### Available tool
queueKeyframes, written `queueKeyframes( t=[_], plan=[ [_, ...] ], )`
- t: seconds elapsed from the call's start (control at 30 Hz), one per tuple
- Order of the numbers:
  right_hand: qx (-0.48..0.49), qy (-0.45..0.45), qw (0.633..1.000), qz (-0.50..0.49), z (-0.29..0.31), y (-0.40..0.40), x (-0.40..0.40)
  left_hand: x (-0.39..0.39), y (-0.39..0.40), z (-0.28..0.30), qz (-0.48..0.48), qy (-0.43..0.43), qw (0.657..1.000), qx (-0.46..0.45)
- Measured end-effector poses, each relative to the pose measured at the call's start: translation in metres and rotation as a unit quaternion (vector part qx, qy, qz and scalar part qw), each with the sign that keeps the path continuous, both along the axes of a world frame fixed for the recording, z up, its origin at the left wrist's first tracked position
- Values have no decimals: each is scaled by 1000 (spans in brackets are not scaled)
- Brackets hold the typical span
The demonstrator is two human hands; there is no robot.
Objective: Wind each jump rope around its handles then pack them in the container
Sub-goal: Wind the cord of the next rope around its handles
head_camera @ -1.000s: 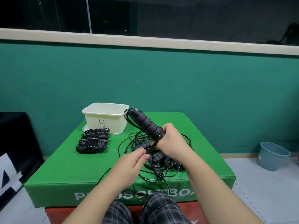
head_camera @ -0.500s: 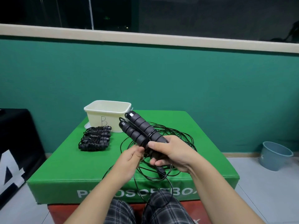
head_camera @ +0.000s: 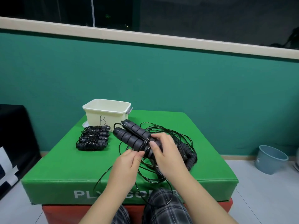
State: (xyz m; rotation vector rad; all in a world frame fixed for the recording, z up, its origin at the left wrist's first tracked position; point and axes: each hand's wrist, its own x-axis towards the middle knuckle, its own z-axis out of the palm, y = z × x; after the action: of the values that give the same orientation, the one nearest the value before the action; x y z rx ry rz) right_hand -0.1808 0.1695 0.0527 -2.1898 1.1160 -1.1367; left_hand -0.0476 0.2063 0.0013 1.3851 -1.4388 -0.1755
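The left hand [head_camera: 127, 160] pinches the black cord [head_camera: 142, 145] where it loops around the two foam handles [head_camera: 131, 136]. The right hand [head_camera: 166, 151] grips both handles side by side above the green box [head_camera: 64, 167]. Loose rope coils [head_camera: 178, 138] lie behind the right hand. Wound ropes [head_camera: 93, 137] rest left of the handles. The cream container [head_camera: 107, 113], marked B, stands just behind the wound ropes.

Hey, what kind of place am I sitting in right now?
Probably a gym or training room: a green foam plyo box serves as the table, with black wound jump ropes beside a cream plastic container on it.
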Motion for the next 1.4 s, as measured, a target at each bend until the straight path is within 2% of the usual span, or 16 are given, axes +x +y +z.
queueKeyframes(
  t=[0.2, 0.33, 0.4, 0.5, 0.63, 0.7, 0.77, 0.87, 1.0, 1.13, 1.2, 1.27, 1.4],
  plan=[
    [-27, 161, 985, 62, -4, 11, 4, 7, 7, -7, 64, -68, 995, -25],
    [-24, 254, 967, 2, -4, 9, 12, 5, 10, -9, 100, -189, 975, -62],
    [-17, 274, 961, -39, -2, 10, 17, 4, 11, -9, 110, -225, 966, -67],
    [5, 226, 974, -35, 2, 11, 17, 7, 11, -7, 88, -180, 977, -72],
    [69, 146, 987, -6, 8, 12, 6, 14, 9, -2, -25, -92, 989, -116],
    [103, 68, 992, 12, 10, 12, -2, 9, 7, 2, -91, -23, 987, -129],
    [126, -6, 991, 37, 8, 9, -11, 1, 2, 5, -113, 23, 984, -134],
    [162, -68, 982, 73, -4, 3, -28, -15, -6, 5, -120, 72, 984, -111],
    [224, -124, 959, 120, -20, -15, -39, -30, -24, 4, -161, 221, 962, -30],
    [239, -131, 954, 129, -36, -34, -42, -30, -47, -11, -149, 227, 961, 42],
    [238, -134, 951, 143, -44, -39, -44, -27, -52, -20, -142, 178, 971, 75],
    [253, -164, 938, 170, -50, -40, -43, -22, -55, -28, -156, 125, 977, 77],
    [286, -211, 912, 202, -58, -43, -32, -9, -58, -31, -133, 111, 984, 50]
  ],
)
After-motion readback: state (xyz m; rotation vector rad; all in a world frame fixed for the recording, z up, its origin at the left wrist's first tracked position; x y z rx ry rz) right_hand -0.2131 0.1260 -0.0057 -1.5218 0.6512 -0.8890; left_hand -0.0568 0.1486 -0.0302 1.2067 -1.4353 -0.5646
